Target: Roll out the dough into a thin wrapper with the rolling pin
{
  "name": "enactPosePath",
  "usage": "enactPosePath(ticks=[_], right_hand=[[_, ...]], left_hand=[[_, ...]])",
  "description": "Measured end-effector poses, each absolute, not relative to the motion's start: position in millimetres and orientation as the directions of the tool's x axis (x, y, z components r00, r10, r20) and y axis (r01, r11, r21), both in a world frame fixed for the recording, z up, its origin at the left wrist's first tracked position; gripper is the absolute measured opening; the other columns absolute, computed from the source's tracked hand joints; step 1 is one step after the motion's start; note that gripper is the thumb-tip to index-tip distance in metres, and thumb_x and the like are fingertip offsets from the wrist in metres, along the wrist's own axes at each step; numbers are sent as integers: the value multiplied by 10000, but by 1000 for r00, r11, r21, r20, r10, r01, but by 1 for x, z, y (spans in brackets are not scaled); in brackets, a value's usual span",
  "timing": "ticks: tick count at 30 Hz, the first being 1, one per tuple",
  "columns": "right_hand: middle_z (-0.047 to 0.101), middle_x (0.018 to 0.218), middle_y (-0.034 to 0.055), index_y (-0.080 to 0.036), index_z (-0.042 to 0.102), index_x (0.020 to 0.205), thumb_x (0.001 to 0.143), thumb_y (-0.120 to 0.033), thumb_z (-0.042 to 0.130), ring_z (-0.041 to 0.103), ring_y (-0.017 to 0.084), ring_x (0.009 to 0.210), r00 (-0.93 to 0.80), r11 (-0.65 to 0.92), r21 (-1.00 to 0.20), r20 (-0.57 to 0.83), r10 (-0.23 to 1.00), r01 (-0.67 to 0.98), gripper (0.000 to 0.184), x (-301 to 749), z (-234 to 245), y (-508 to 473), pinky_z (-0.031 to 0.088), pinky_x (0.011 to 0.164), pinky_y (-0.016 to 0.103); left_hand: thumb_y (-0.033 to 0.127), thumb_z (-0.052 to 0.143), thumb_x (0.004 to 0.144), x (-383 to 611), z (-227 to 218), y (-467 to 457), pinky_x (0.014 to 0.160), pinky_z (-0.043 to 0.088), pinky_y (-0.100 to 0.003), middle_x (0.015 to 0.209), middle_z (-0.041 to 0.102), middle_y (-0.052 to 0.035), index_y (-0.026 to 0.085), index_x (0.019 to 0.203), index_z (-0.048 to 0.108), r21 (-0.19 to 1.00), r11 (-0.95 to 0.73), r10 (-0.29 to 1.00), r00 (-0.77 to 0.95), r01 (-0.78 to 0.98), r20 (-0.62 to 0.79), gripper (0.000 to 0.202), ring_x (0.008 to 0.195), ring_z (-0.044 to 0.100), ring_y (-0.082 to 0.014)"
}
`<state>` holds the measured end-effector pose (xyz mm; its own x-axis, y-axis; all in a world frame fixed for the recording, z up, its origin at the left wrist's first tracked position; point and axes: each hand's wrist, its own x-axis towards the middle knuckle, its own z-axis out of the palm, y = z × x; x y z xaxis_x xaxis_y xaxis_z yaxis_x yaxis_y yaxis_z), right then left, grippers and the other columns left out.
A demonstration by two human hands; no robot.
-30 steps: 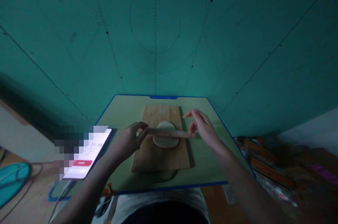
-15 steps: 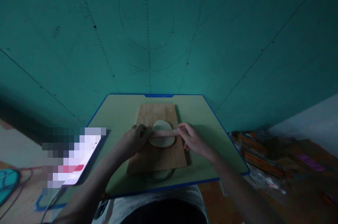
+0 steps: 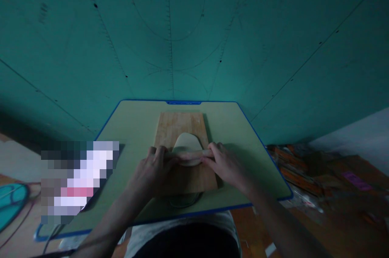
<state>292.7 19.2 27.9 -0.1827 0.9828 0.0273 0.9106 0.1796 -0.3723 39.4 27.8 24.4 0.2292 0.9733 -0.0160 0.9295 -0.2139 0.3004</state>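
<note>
On the wooden board point(image 3: 181, 125) at the middle of the bench point(image 3: 133, 128), the left hand point(image 3: 153, 168) and right hand point(image 3: 226, 164) each hold a closed grip on one end of the rolling pin point(image 3: 190, 154) lying across the dough point(image 3: 186, 143); equal downward pressure is judged necessary for even thickness.

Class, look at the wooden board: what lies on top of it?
Pale flat dough lies on the wooden board, a rolling pin across it. The left hand and right hand cover the pin's ends and some board.

Dough point(image 3: 186, 144) on board point(image 3: 181, 126), board on mat point(image 3: 133, 128); phone point(image 3: 79, 181) left.
</note>
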Motion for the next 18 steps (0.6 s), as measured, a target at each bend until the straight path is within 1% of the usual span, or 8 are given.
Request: enactPosePath(ticks=[3, 6, 8, 10, 13, 16, 18], right_hand=[[711, 964, 110, -221, 577, 1022, 963, -445, 586, 692, 265, 822, -206, 201, -305, 14, 978, 931, 232, 291, 27, 21, 435, 603, 318], [723, 942, 138, -199, 579, 1045, 965, -522, 567, 703, 292, 788, -179, 170, -226, -19, 984, 959, 333, 287, 29, 23, 431, 578, 336], [728, 944, 151, -187, 571, 1062, 966, -544, 562, 710, 306, 789, -161, 151, -188, -37, 986, 970, 370, 285, 30, 24, 436, 577, 345], [731, 939, 149, -187, 562, 1065, 969, -527, 570, 716, 309, 805, -159, 148, -194, -42, 986, 970, 353, 283, 32, 24, 443, 585, 345], [726, 953, 143, -196, 547, 1055, 968, -475, 598, 717, 303, 826, -157, 144, -237, -38, 987, 961, 297, 282, 33, 22, 450, 597, 339], [706, 1007, 139, -202, 530, 1055, 969, -434, 604, 712, 291, 844, -153, 141, -275, -23, 988, 951, 258, 282, 31, 20, 459, 602, 330], [691, 1028, 132, -209, 522, 1048, 963, -405, 612, 703, 286, 866, -139, 131, -300, -3, 990, 945, 232, 282, 28, 18, 472, 620, 329]], left_hand=[[351, 484, 982, 38, 24, 29, 657, 523, -339, 1010, 634, -113, 197, 1158, 593, 260, -255, 964, 266, 931, -6, 258, 831, 682, -263], [351, 521, 968, 40, 30, 31, 655, 521, -323, 1008, 626, -105, 196, 1141, 591, 205, -281, 955, 294, 937, -35, 242, 853, 676, -257], [333, 525, 968, 44, 37, 31, 647, 519, -309, 1020, 625, -110, 191, 1118, 593, 156, -290, 950, 304, 944, -69, 218, 883, 677, -258], [311, 503, 980, 49, 43, 30, 631, 515, -299, 1050, 626, -119, 194, 1104, 597, 116, -297, 947, 308, 948, -95, 195, 908, 678, -261], [296, 489, 990, 54, 46, 29, 611, 515, -300, 1077, 624, -125, 195, 1105, 599, 88, -293, 946, 303, 952, -120, 188, 929, 682, -274], [320, 508, 994, 55, 42, 28, 632, 531, -326, 1050, 622, -130, 168, 1132, 580, 89, -237, 964, 245, 967, -102, 217, 894, 689, -280], [335, 515, 994, 54, 39, 27, 650, 537, -338, 1038, 622, -127, 166, 1126, 567, 115, -219, 970, 229, 969, -76, 220, 868, 692, -276]])
